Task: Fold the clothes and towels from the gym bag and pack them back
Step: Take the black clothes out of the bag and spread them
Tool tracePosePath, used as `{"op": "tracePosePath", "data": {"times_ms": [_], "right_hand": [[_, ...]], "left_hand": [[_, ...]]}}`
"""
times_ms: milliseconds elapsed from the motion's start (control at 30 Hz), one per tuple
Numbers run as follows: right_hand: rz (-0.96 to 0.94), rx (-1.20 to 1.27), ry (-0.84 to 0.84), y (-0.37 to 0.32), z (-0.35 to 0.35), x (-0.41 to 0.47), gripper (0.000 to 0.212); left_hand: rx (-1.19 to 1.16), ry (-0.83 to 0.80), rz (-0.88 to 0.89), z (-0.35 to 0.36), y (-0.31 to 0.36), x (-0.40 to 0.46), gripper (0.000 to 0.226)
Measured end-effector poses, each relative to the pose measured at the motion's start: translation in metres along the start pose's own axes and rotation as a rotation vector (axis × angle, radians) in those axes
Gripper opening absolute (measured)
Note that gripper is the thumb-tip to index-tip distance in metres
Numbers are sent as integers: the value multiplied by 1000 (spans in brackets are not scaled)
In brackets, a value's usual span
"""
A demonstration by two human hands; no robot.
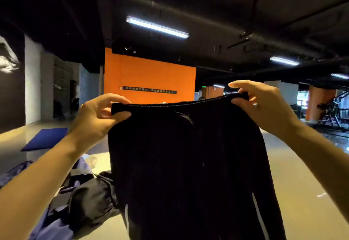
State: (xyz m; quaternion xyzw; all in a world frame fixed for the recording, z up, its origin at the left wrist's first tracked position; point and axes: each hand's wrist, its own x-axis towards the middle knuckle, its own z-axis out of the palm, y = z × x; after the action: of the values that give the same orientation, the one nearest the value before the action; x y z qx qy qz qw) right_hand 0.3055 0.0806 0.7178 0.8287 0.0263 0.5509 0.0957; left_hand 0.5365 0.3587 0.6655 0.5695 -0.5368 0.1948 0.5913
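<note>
Black shorts (188, 164), soft, limp, probably light; pinched at waistband corners by left hand (98, 115) and right hand (258, 102). Best held there, hanging straight for folding.

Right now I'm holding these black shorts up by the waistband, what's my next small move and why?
Probably bring the left hand across to the right hand, folding the black shorts in half lengthwise. Each hand pinches a waistband corner and the fabric hangs flat and spread, ready for that fold.
</note>
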Motion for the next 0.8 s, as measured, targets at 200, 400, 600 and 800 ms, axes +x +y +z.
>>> {"op": "tracePosePath", "data": {"times_ms": [200, 400, 600, 800], "right_hand": [[122, -43, 61, 5, -3, 27, 15], [404, 398, 8, 5, 0, 24, 16], [261, 387, 2, -22, -30, 28, 11], [246, 340, 19, -32, -71, 32, 13]], "left_hand": [[211, 176, 95, 6, 25, 30, 31], [316, 266, 24, 15, 35, 22, 14], [-20, 187, -174, 4, 62, 15, 23], [-117, 158, -185, -18, 95, 17, 16]]}}
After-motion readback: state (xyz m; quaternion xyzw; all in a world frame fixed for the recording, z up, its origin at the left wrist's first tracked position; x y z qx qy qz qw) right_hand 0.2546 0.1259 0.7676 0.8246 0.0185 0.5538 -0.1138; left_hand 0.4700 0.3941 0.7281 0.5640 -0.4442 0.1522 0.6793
